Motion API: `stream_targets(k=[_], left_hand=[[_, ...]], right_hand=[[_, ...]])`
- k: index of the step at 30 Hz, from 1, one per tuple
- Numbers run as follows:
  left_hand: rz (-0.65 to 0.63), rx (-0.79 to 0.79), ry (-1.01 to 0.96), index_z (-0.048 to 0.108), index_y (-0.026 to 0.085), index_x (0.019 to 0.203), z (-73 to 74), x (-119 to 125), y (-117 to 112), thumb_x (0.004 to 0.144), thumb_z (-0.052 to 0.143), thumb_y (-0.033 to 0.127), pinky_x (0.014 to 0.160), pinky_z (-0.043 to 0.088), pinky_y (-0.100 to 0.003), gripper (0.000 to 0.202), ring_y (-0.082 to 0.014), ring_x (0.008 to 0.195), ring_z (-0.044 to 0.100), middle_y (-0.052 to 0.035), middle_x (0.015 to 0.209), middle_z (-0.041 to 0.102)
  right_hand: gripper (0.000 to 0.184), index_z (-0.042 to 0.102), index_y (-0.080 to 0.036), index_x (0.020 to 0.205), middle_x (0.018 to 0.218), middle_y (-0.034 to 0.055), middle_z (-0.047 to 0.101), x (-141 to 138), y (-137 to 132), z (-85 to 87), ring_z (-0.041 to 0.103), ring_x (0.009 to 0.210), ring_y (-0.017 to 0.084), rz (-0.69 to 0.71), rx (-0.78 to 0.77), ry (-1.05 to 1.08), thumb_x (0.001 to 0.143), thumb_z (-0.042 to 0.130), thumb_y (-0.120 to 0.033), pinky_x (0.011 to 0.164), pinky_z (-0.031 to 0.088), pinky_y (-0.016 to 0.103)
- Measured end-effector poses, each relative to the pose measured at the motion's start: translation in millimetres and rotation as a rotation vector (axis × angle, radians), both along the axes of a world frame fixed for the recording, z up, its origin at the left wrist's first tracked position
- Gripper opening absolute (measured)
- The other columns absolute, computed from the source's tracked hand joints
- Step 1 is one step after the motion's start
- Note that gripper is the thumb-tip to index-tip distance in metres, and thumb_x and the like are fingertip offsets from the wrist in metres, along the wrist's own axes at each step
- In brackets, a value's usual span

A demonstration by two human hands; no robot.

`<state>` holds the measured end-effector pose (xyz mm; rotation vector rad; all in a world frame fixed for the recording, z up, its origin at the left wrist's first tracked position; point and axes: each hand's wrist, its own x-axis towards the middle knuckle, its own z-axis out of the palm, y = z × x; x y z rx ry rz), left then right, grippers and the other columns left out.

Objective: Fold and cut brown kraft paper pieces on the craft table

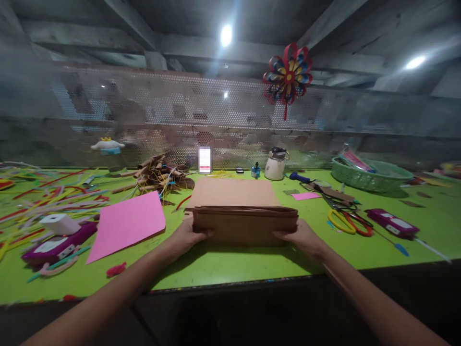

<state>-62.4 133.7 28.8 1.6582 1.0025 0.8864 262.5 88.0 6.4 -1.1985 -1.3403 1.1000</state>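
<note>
A brown sheet of paper (232, 193) lies flat on the green table (223, 266), its near part folded into a stack of accordion pleats (245, 225) standing on edge. My left hand (189, 235) grips the left end of the pleated stack, thumb on the near face. My right hand (300, 236) grips the right end the same way. Both hands are closed on the folded paper.
A pink sheet (127, 222) lies left of the paper, with a magenta stapler (59, 242) and coloured strips further left. Scissors (347, 221) and another magenta tool (392, 222) lie right. At the back: a green basket (370, 175), a white jar (275, 166), a phone (204, 159), a paper pinwheel (287, 74) on the mesh screen.
</note>
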Motion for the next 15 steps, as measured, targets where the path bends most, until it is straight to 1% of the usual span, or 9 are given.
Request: stream_targets(k=[3, 7, 10, 12, 15], left_hand=[[0.041, 0.007, -0.007, 0.065, 0.012, 0.106, 0.3, 2, -1, 0.063, 0.075, 0.033, 0.089, 0.05, -0.042, 0.049, -0.0276, 0.1, 0.062, -0.012, 0.109, 0.069], [0.048, 0.004, -0.014, 0.066, 0.014, 0.104, 2.7, 0, -4, 0.06, 0.077, 0.032, 0.085, 0.052, -0.04, 0.048, -0.0271, 0.096, 0.063, -0.01, 0.107, 0.07], [0.026, 0.016, 0.026, 0.07, 0.014, 0.094, 2.5, -2, -8, 0.063, 0.075, 0.036, 0.085, 0.052, -0.039, 0.038, -0.0271, 0.094, 0.063, -0.0085, 0.102, 0.071], [-0.013, 0.024, 0.045, 0.071, 0.013, 0.092, 1.7, -4, -9, 0.068, 0.072, 0.038, 0.085, 0.052, -0.038, 0.035, -0.0271, 0.093, 0.063, -0.0088, 0.1, 0.071], [-0.063, 0.049, 0.057, 0.069, 0.014, 0.101, 0.4, -8, -8, 0.074, 0.068, 0.04, 0.087, 0.051, -0.037, 0.038, -0.0273, 0.097, 0.062, -0.0088, 0.104, 0.07]], right_hand=[[0.049, 0.072, -0.017, 0.101, 0.104, 0.0087, 0.072, 0, 3, 2.6, 0.066, 0.098, 0.028, 0.024, 0.034, -0.008, 0.057, 0.085, -0.034, 0.093, 0.049, 0.047], [0.053, 0.07, -0.022, 0.107, 0.11, 0.0062, 0.071, -3, 4, 3.4, 0.064, 0.103, 0.027, 0.064, 0.085, 0.031, 0.057, 0.085, -0.03, 0.095, 0.049, 0.045], [0.055, 0.069, -0.022, 0.108, 0.11, 0.0058, 0.071, -7, 2, 4.5, 0.064, 0.104, 0.028, 0.061, 0.093, 0.059, 0.056, 0.086, -0.029, 0.094, 0.05, 0.046], [0.051, 0.071, -0.02, 0.104, 0.107, 0.0063, 0.072, -9, 2, 6.1, 0.065, 0.101, 0.029, 0.03, 0.112, 0.058, 0.056, 0.085, -0.03, 0.092, 0.051, 0.047], [0.046, 0.072, -0.019, 0.1, 0.103, 0.0068, 0.073, -10, 4, 7.4, 0.066, 0.097, 0.029, 0.025, 0.154, 0.041, 0.057, 0.085, -0.03, 0.088, 0.053, 0.046]])
